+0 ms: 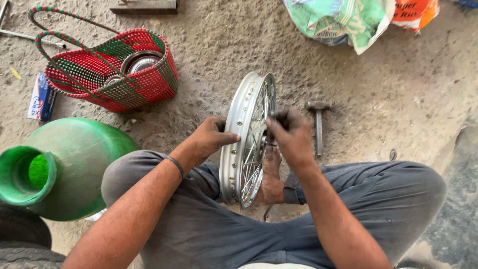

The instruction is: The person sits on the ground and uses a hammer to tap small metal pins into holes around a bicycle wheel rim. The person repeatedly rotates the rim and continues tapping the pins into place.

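Spokes and a silver rim made up the wheel (247, 139) that stood upright on its edge on the sandy concrete floor (398, 89), between the knees of a seated person in grey trousers. Its lower part rested beside the person's bare foot (271, 174). Left hand (211, 139) gripped the rim from the outer side, the thumb laid across the polished band and the fingers curled behind it. A dark band circled that wrist. Right hand (291, 137) was closed narrowly, fingertips pinched on something small and dark at the spokes near the hub side; what it pinched could not be told.

A hammer (318, 124) lay on the floor just beyond the right hand, its head away from the person. Farther off on the left sat a red and green woven basket (119, 69) with steel bowls (142, 62) inside. A green plastic jug (69, 164) with an open mouth stood near the left knee, touching a black tyre (22, 239) at the lower corner. Crumpled printed sacks (348, 20) lay at the top right.
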The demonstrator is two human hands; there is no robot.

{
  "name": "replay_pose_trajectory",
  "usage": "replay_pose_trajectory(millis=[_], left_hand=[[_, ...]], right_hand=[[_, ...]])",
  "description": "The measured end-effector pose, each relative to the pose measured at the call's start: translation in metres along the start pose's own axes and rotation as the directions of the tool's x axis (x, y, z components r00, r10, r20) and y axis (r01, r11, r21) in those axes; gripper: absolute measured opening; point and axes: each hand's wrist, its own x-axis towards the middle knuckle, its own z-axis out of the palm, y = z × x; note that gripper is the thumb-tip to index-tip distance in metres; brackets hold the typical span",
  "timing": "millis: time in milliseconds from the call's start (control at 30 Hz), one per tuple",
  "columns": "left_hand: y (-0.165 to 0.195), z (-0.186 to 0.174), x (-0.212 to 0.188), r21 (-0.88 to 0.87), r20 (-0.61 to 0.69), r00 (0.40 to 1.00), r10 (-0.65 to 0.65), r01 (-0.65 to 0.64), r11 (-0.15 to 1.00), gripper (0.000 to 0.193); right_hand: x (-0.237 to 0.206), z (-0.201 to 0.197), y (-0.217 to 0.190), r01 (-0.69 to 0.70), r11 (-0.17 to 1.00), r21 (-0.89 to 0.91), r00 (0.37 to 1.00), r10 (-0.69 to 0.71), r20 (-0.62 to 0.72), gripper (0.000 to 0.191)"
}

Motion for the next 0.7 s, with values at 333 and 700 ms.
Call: replay_pose_trajectory(millis=[333, 700], left_hand=[[0.005, 0.003, 0.002, 0.018, -0.002, 1.000, -0.012, 0.012, 1.000, 0.036], [0.000, 0.006, 0.002, -0.010, 0.054, 0.997, 0.063, -0.063, 0.998, 0.035]], right_hand=[[-0.042, 0.015, 0.015, -0.233, 0.923, -0.305, 0.897, 0.326, 0.300, 0.018], [0.019, -0.011, -0.007, -0.002, 0.996, -0.089, 0.980, 0.020, 0.200, 0.011]])
